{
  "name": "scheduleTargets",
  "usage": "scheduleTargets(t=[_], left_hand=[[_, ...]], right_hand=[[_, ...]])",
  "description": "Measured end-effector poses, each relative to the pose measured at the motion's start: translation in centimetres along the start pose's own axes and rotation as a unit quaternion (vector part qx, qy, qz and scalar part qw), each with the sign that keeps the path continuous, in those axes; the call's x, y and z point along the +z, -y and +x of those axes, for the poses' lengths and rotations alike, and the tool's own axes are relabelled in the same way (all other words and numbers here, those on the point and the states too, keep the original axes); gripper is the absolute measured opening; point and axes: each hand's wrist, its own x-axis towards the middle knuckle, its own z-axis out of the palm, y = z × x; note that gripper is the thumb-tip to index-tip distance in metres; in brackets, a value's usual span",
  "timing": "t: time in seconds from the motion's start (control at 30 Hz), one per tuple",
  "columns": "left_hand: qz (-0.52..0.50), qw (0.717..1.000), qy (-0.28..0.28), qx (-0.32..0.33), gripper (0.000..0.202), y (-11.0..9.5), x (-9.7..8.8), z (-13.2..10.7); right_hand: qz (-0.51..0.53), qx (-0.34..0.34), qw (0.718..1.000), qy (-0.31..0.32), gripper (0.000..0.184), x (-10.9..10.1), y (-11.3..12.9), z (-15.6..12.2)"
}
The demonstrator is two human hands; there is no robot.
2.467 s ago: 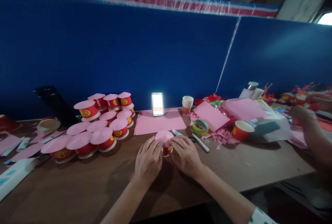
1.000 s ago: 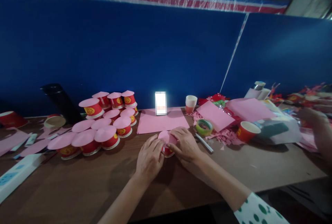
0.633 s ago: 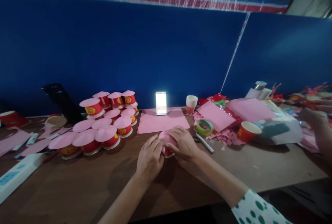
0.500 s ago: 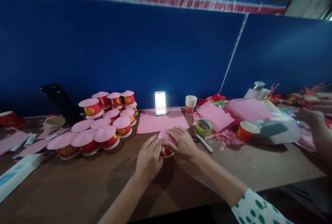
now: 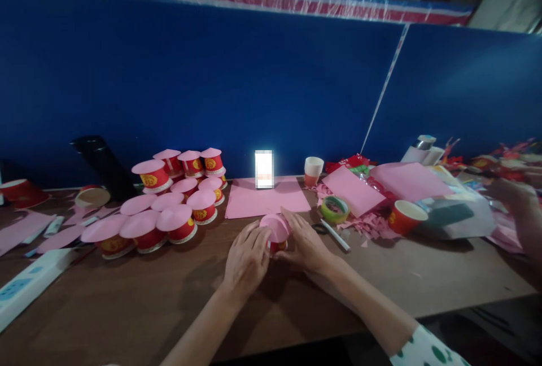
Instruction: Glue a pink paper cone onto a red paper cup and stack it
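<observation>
In front of me on the table stands an upside-down red paper cup with a round pink paper top. My left hand is wrapped round its left side, fingers lying over the edge of the pink top. On the other side, my right hand has its fingers stretched out and the thumb apart, close beside the cup; I cannot tell whether it touches. A flat pink paper sheet lies just behind the cup. To the left stand several red cups with similar pink tops.
A bright phone-like screen stands on the pink sheet. Right of it are a stacked cup, green tape, a white stick, pink scraps and a red cup. Left are a black bottle and a power strip. Another person's hand shows far right.
My right hand has drawn back to the right off the pink top, so more of the top and cup shows. My left hand stays at the cup. The view has shifted slightly.
</observation>
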Motion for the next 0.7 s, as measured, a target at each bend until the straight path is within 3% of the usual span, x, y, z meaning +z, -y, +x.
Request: scheduleTargets(t=[0.3, 0.7], left_hand=[[0.004, 1.000, -0.029, -0.002, 0.054, 0.0, 0.5, -0.3], [0.010, 0.999, -0.039, 0.008, 0.054, 0.2, 0.8, -0.9]], right_hand=[[0.175, 0.133, 0.975, -0.018, 0.103, 2.9, -1.4, -1.7], [0.177, 0.162, 0.970, -0.043, 0.093, 3.2, -0.9, -1.4]])
